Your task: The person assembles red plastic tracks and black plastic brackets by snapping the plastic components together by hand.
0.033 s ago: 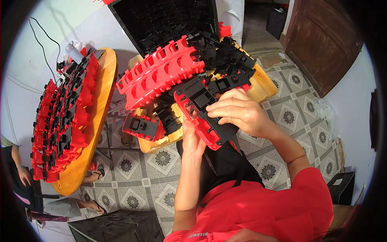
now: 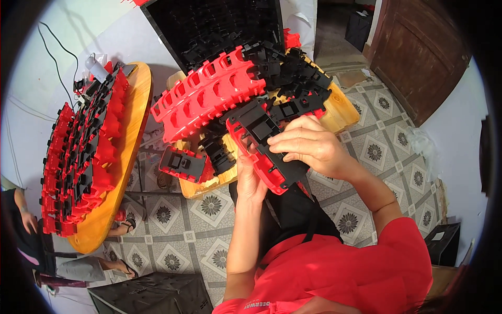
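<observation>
A red plastic housing [image 2: 239,135] with a long black plastic insert [image 2: 286,163] lying along it is tilted between my hands, above my lap. My left hand [image 2: 250,179] is closed on the housing's lower left side, its fingers partly hidden beneath. My right hand [image 2: 312,147] grips the insert from above, with bent fingers pressed together on its right part and the fingertips near a square recess. Just beyond, a stack of red housings [image 2: 209,91] lies on the wooden table [image 2: 342,112]. A smaller red-and-black unit [image 2: 183,164] sits at the near left corner.
Loose black parts [image 2: 293,70] are heaped before a tipped black bin [image 2: 214,26]. At left, an oval wooden table [image 2: 137,99] bears rows of red-and-black units [image 2: 86,157], with another person's hand [image 2: 29,222] near it. A black crate [image 2: 151,293] stands below; a brown door [image 2: 418,52] is far right.
The other person's hand at the far left has shifted slightly upward. My hands and the red housing look the same.
</observation>
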`<move>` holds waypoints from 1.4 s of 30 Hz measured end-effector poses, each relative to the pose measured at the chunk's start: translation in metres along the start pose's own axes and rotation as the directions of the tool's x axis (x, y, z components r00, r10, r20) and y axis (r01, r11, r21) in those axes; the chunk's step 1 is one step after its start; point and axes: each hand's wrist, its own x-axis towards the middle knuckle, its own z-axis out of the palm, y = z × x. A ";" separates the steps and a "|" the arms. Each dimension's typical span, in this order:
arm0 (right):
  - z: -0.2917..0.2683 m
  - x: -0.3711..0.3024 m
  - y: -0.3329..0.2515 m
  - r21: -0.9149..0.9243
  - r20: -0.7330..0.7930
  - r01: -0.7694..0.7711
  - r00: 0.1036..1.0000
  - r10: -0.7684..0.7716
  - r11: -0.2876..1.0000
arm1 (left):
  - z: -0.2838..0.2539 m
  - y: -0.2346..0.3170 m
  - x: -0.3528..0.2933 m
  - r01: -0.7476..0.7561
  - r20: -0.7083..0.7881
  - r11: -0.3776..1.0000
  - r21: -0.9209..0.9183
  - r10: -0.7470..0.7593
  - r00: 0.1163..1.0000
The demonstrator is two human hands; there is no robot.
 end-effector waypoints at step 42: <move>0.075 -0.012 0.024 0.507 0.482 -0.247 0.876 -0.034 0.826 | -0.015 0.037 -0.115 -0.254 -0.164 0.753 0.607 0.431 0.887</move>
